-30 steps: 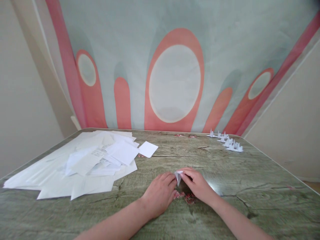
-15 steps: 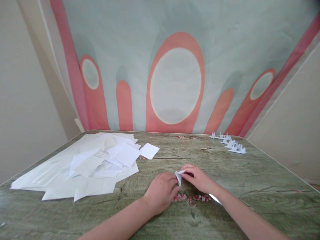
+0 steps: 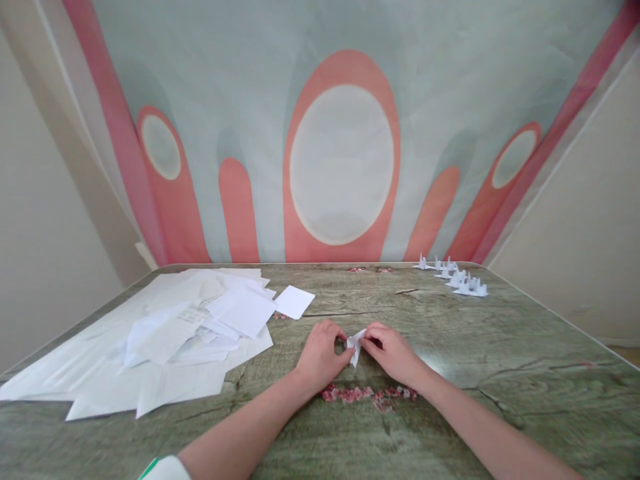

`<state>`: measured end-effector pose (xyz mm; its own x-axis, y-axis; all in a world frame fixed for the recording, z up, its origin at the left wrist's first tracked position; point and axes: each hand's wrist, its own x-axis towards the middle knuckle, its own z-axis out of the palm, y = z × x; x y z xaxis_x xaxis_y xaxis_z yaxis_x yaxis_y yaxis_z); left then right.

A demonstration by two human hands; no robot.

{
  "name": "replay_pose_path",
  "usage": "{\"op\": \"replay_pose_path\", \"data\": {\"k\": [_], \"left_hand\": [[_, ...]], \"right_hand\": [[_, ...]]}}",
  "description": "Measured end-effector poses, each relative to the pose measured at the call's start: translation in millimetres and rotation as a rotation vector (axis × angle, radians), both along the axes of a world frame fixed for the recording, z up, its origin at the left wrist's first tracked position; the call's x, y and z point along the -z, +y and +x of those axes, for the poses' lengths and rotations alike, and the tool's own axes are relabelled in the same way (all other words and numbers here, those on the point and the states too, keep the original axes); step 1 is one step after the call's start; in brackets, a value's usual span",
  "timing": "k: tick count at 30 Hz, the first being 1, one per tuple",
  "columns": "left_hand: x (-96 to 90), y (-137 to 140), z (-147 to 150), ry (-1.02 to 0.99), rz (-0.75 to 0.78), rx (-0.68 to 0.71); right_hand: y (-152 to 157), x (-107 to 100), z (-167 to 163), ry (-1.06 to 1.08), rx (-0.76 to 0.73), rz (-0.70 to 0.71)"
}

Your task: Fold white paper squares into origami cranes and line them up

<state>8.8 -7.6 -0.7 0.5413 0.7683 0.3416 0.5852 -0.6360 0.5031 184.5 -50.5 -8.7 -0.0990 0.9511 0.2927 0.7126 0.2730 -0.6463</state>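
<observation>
A small folded piece of white paper (image 3: pixel 355 345) is pinched between my two hands, just above the middle of the wood-patterned table (image 3: pixel 320 440). My left hand (image 3: pixel 324 355) grips its left side, with thumb and fingers curled together. On the right side, the fingertips of my right hand (image 3: pixel 390 348) close on the paper's upper edge. One point of the folded paper hangs downward between the hands. The fingertips partly cover the paper, so its finer folds are hard to make out.
A wide heap of white paper sheets (image 3: pixel 175 383) spreads over the table's left side. Beside it lies a square white sheet (image 3: pixel 296 302). Several small folded paper figures (image 3: pixel 470 285) stand at the far right. A patterned backdrop (image 3: pixel 343 160) rises behind the table.
My left hand has lifted and its thumb and fingers have come round to pinch the folded paper, which has turned slightly. The whole view has shifted a little.
</observation>
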Motion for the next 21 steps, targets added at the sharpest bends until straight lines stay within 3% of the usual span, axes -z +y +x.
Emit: {"op": "replay_pose_path", "data": {"k": [15,21], "left_hand": [[-3.9,-1.7,-0.5,-0.032,-0.062,0.1],[-0.9,-5.3,0.3,-0.035,-0.036,0.07]], "right_hand": [[-1.9,3.9,-6.7,-0.005,0.057,0.042],[-3.9,6.2,-7.5,0.004,0.059,0.053]]}}
